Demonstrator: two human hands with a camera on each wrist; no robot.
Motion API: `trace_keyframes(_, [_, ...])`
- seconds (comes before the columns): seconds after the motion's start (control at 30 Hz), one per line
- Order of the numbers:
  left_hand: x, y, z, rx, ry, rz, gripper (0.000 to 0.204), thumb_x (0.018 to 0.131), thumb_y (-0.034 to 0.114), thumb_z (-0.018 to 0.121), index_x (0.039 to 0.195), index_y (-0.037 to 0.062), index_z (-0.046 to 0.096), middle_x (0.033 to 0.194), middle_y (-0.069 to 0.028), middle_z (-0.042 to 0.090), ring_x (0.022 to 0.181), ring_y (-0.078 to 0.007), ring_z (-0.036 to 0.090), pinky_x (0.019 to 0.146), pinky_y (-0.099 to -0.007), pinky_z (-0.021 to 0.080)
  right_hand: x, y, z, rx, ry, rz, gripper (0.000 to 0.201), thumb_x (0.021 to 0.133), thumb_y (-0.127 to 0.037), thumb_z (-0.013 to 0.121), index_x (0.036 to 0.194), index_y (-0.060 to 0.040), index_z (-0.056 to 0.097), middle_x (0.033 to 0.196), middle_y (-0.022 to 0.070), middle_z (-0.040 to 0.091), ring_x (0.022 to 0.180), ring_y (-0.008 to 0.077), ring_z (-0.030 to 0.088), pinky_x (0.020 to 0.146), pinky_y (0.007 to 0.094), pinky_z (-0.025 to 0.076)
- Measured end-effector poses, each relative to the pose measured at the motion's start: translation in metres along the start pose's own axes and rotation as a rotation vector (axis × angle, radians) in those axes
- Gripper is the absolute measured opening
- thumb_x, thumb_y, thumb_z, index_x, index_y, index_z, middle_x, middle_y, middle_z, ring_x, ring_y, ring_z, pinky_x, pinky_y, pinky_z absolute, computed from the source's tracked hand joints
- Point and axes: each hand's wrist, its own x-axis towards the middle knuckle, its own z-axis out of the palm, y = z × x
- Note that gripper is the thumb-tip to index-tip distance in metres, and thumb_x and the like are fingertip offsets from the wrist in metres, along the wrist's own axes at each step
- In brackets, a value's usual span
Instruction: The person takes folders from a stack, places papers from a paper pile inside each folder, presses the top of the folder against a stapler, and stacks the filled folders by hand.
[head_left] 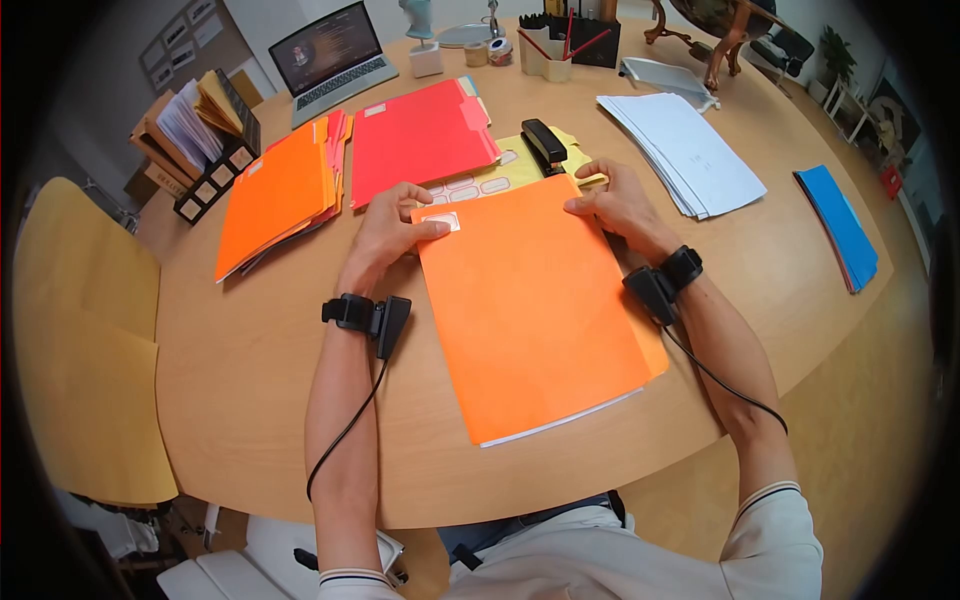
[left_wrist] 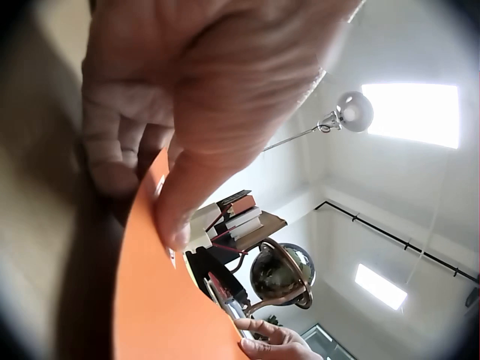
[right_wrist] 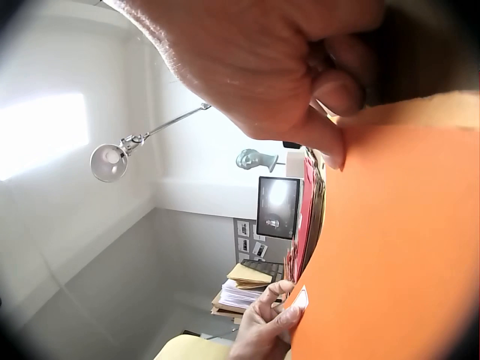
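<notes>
An orange folder with white paper showing at its lower edge lies between both hands, a white label at its top left corner. The left hand pinches that corner, thumb on top beside the label. At the top right corner the right hand pinches the folder, thumb on top and fingers beneath. In the left wrist view the left hand grips the orange folder; in the right wrist view the right hand holds its edge. A black stapler stands just beyond, on yellow sheets.
Orange folders and red folders lie at the back left, near a laptop and a file rack. White papers and a blue stack lie to the right. A pen holder stands behind.
</notes>
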Motion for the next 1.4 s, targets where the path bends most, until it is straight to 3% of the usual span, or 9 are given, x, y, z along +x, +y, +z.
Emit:
trace_keyframes(0.23, [0.014,-0.021,0.002,0.021,0.130,0.094,0.027,0.085,0.006,0.079,0.105,0.0052,0.060,0.082,-0.0027,0.070,0.066,-0.0074,0.065,0.050,-0.0206,0.047,0.016,0.016,0.005,-0.104,0.105,-0.147,0.055,0.076,-0.006,0.081,0.126,-0.0012,0.059,0.071,0.0079,0.063,0.066,0.0139,0.061,0.062,0.0319,0.048])
trace_keyframes(0.3, [0.017,-0.026,0.004,0.036,0.168,0.154,0.024,0.086,0.006,0.078,0.103,0.0052,0.062,0.080,-0.0023,0.069,0.064,-0.0064,0.064,0.050,-0.0201,0.046,0.021,0.023,0.010,-0.178,0.168,-0.424,0.065,0.080,-0.003,0.076,0.140,-0.0045,0.054,0.063,0.0026,0.058,0.055,0.0110,0.052,0.057,0.0295,0.042])
trace_keyframes(0.73, [0.019,-0.028,0.013,0.128,0.270,0.150,0.006,0.084,0.004,0.075,0.086,-0.0016,0.074,0.068,-0.0001,0.066,0.061,-0.0058,0.057,0.056,-0.0249,0.045,0.020,0.008,0.004,-0.441,0.082,-0.418,0.065,0.081,-0.006,0.073,0.144,-0.0127,0.059,0.058,0.0046,0.047,0.054,0.0138,0.043,0.057,0.0349,0.040])
trace_keyframes(0.8, [0.023,-0.030,0.014,0.106,0.297,0.151,0.007,0.083,0.005,0.076,0.086,-0.0017,0.074,0.068,-0.0001,0.066,0.061,-0.0059,0.057,0.056,-0.0249,0.045,0.013,-0.001,0.002,-0.451,0.048,-0.315,0.065,0.078,-0.010,0.075,0.142,-0.0110,0.060,0.081,0.0210,0.066,0.075,0.0333,0.065,0.075,0.0431,0.051])
trace_keyframes(0.83, [0.026,-0.035,0.013,0.122,0.316,0.154,0.008,0.083,0.005,0.075,0.087,-0.0019,0.074,0.068,-0.0005,0.066,0.061,-0.0061,0.057,0.056,-0.0249,0.045,0.014,0.003,0.003,-0.452,0.051,-0.314,0.065,0.078,-0.010,0.075,0.142,-0.0110,0.060,0.081,0.0210,0.066,0.075,0.0333,0.065,0.075,0.0431,0.051])
trace_keyframes(1.03, [0.035,-0.047,0.014,0.292,0.343,0.214,0.010,0.082,0.007,0.076,0.087,-0.0023,0.075,0.068,-0.0015,0.067,0.058,-0.0072,0.058,0.054,-0.0253,0.044,0.022,0.021,0.005,-0.298,0.155,-0.311,0.062,0.076,-0.015,0.079,0.132,0.0031,0.060,0.080,0.0170,0.066,0.075,0.0282,0.066,0.075,0.0385,0.052])
trace_keyframes(1.1, [0.029,-0.037,0.011,0.278,0.340,0.192,0.011,0.081,0.008,0.076,0.086,-0.0021,0.076,0.067,-0.0018,0.067,0.057,-0.0077,0.058,0.053,-0.0252,0.044,0.031,0.035,0.004,-0.247,0.198,-0.278,0.048,0.081,-0.013,0.081,0.122,0.0039,0.064,0.064,0.0001,0.056,0.055,0.0113,0.052,0.054,0.0286,0.041])
trace_keyframes(1.2, [0.005,-0.017,0.001,-0.010,0.151,0.123,0.007,0.081,0.006,0.078,0.083,-0.0007,0.074,0.068,-0.0005,0.066,0.056,-0.0050,0.055,0.052,-0.0219,0.042,0.018,0.011,-0.016,-0.013,-0.142,0.029,0.029,0.080,-0.016,0.083,0.102,0.0015,0.072,0.064,-0.0048,0.055,0.051,0.0050,0.044,0.049,0.0243,0.031])
trace_keyframes(1.4, [-0.008,0.004,-0.007,0.113,-0.258,-0.063,0.009,0.075,0.008,0.077,0.077,0.0009,0.073,0.065,-0.0022,0.065,0.052,-0.0060,0.053,0.049,-0.0210,0.040,0.006,-0.007,-0.026,-0.089,-0.398,0.037,0.015,0.080,-0.017,0.083,0.083,-0.0046,0.074,0.061,-0.0090,0.051,0.049,0.0023,0.035,0.046,0.0247,0.020])
